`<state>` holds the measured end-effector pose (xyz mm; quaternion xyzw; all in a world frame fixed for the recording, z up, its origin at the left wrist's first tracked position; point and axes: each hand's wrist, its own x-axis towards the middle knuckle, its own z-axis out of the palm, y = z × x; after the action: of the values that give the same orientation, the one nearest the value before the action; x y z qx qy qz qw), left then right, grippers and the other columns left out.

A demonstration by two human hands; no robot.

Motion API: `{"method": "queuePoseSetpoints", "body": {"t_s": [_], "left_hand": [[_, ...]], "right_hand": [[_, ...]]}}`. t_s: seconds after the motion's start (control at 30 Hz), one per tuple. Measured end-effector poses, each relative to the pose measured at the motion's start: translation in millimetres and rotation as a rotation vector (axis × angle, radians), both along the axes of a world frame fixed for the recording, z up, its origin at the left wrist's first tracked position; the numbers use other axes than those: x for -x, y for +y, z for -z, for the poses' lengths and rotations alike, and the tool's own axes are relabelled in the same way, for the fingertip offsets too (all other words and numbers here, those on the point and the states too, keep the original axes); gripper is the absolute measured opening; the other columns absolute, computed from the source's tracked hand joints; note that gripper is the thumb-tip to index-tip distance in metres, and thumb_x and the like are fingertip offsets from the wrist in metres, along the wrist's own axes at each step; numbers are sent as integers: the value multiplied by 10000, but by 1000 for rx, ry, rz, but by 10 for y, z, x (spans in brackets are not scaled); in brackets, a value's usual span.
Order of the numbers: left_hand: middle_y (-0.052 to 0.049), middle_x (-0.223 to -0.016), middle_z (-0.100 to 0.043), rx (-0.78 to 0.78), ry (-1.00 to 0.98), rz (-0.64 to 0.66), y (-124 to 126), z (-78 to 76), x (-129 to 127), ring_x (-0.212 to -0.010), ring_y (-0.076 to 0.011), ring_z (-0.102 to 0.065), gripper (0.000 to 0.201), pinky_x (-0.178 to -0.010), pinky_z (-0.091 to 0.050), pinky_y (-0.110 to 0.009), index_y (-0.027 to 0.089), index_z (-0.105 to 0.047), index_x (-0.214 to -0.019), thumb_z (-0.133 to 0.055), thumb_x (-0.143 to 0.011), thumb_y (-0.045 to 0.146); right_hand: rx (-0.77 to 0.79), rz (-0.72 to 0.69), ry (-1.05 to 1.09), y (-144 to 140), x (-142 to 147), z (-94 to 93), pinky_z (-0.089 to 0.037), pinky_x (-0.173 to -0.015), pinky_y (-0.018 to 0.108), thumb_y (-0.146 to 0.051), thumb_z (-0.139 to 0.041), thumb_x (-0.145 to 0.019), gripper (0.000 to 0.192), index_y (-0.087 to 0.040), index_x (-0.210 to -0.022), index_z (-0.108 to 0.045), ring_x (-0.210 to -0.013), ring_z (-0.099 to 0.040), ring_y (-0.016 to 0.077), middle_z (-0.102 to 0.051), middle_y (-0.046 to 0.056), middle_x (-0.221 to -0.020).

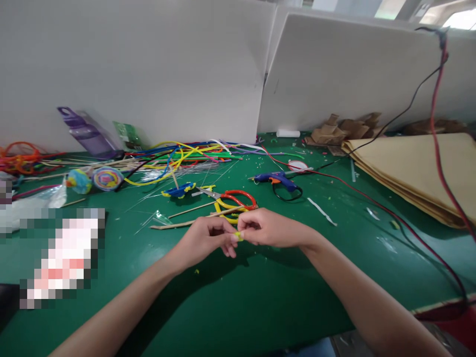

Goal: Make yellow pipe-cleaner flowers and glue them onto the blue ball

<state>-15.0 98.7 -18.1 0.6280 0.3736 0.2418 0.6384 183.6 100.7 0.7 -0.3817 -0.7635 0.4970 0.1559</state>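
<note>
Between the fingertips of both hands is a small yellow piece point(239, 236), mostly covered, so its exact kind does not show. My left hand point(208, 238) pinches it from the left, with the lower fingers curled loosely. From the right, my right hand point(262, 227) pinches the same piece, its fingers folded in. Just beyond the hands lie scissors point(243, 193) with red-orange and yellow handles and their blades pointing left. Thin wooden sticks point(186, 224) rest beside them. Left of the scissors sits a small blue piece with yellow edging point(179, 190) and a stick standing up from it.
A blue glue gun point(277, 181) lies behind my right hand, near a red cable point(357, 187). Colourful pipe cleaners point(186, 153) and a purple bottle point(89, 134) are at the back. Brown paper envelopes point(412, 168) are stacked at the right; a pixelated item point(65, 253) lies left.
</note>
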Motion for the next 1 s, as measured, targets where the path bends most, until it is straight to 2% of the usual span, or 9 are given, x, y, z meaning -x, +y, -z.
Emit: {"method": "queuePoseSetpoints", "body": {"t_s": [0.17, 0.3, 0.43, 0.57, 0.7, 0.8, 0.93, 1.0], "left_hand": [[-37, -629, -682, 35, 18, 6, 0, 16, -2, -588, -158, -674, 147, -587, -545, -262, 127, -637, -742, -632, -771, 271], [-40, -641, -686, 23, 10, -13, 11, 21, 7, -590, -149, -670, 146, -597, -547, -253, 119, -641, -746, -633, -774, 262], [-37, -693, -699, -79, -13, -159, 32, -1, 5, -636, -135, -670, 137, -630, -542, -231, 129, -646, -785, -635, -781, 265], [-29, -727, -707, -184, -50, -329, 22, -37, -20, -674, -141, -676, 133, -653, -545, -226, 145, -661, -819, -648, -771, 268], [-27, -704, -710, -227, -28, -303, -4, -46, -27, -660, -149, -680, 91, -645, -549, -226, 153, -686, -790, -648, -761, 231], [-32, -719, -713, -256, -2, -258, -6, -2, -14, -659, -158, -684, 83, -643, -556, -238, 160, -696, -782, -634, -764, 213], [-39, -721, -708, -320, 34, -238, 11, 80, 10, -673, -170, -687, 93, -643, -560, -249, 164, -698, -780, -623, -772, 218], [-39, -725, -709, -351, 41, -245, 15, 88, 15, -674, -169, -688, 95, -643, -559, -247, 168, -697, -789, -625, -774, 229]], "right_hand": [[35, 12, -18, 1, 9, 28, -296, -446, 180, -260, -482, -834, 131, -155, -772, -529, -500, -407, 58, -510, -31, -608], [51, 84, 45, -4, 58, 49, -299, -451, 181, -271, -483, -841, 144, -155, -758, -506, -485, -398, 52, -493, -36, -592], [27, 241, 162, -15, 162, 106, -306, -461, 186, -297, -458, -865, 163, -161, -784, -497, -468, -390, 49, -481, -42, -587], [-20, 348, 297, -18, 244, 158, -341, -487, 193, -300, -451, -869, 143, -173, -823, -498, -508, -449, 64, -506, -32, -635], [-49, 311, 256, -24, 215, 123, -341, -498, 200, -261, -462, -859, 126, -168, -787, -508, -517, -444, 66, -516, -27, -638], [-153, 270, 160, -37, 179, 99, -326, -508, 207, -215, -477, -842, 113, -160, -754, -521, -528, -425, 70, -513, -27, -622], [-442, 265, 91, -61, 203, 152, -332, -562, 223, -143, -468, -825, 112, -154, -728, -523, -606, -446, 86, -537, -5, -673], [-512, 285, 109, -66, 229, 181, -348, -595, 230, -137, -459, -830, 114, -154, -739, -525, -641, -465, 93, -550, 7, -715]]}}
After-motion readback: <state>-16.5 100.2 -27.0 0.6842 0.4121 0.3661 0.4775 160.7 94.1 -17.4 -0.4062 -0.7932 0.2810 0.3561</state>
